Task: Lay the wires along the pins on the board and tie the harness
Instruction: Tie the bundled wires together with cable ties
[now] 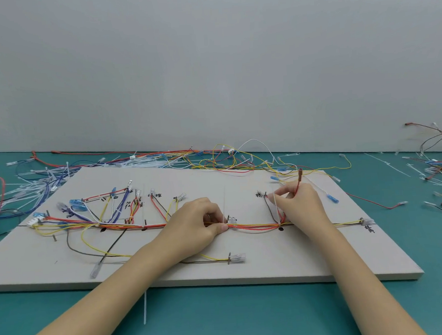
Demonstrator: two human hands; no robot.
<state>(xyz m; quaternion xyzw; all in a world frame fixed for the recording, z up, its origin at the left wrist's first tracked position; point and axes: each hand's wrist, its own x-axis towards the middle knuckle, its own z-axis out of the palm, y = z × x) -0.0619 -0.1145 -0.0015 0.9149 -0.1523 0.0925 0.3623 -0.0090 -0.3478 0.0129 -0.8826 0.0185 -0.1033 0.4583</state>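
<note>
Nearest, a loose cable tie [145, 307] lies on the teal table [225, 321], well short of the fingers. On the board [274, 265], the left hand [195, 225] pinches the wire bundle [255, 226] between thumb and fingertips, just beside a pin [228, 218]. Beyond, the right hand [299, 203] holds a white tie [276, 206] in curled fingers, a red-tipped wire [299, 176] rising above them. Probably best: keep the bundle pinched flat and cinch squarely, trapping no stray strand.
</note>
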